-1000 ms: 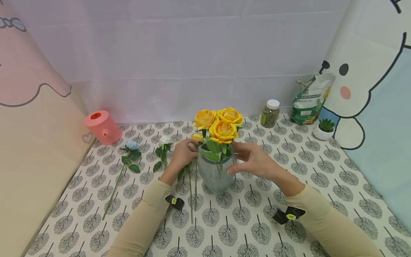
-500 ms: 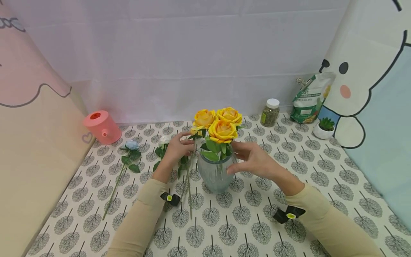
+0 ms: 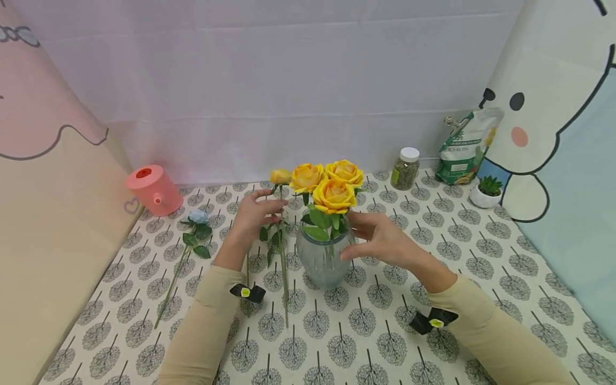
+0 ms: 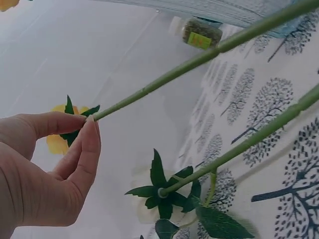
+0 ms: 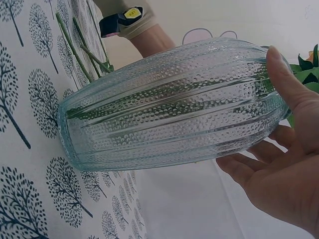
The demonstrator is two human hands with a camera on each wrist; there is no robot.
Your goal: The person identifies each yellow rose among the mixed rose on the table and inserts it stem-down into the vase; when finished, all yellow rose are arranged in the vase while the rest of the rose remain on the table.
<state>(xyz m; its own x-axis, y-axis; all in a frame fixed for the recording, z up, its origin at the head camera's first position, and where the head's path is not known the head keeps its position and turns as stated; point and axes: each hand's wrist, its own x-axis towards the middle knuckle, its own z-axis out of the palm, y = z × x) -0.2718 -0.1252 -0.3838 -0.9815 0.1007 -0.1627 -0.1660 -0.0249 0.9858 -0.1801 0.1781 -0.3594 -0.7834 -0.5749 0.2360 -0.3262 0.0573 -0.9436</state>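
The left hand (image 3: 252,214) pinches a yellow rosebud stem (image 3: 283,251) between thumb and fingertips (image 4: 91,144), lifted off the cloth with its small closed bud (image 3: 280,176) up beside the bouquet and its long green stalk slanting down toward the person; a second stem with a white flower (image 4: 159,191) runs alongside it, under the same hand. The right hand (image 3: 380,240) cups the side of the glass vase (image 3: 321,259), fingers loosely curved and thumb laid on the wall near the rim. The vase is pale blue-green, ribbed and dotted, standing upright between the two hands. Three open yellow roses (image 3: 332,184) with green leaves stand in it. Left of the left hand one blue rose (image 3: 197,217) lies flat on the tree-print tablecloth (image 3: 366,331), and farther left sits one pink watering can (image 3: 153,190). Beyond the right hand, well apart, are one white-capped jar (image 3: 405,170), one green clipped pouch (image 3: 466,147) and one small potted succulent (image 3: 485,192)
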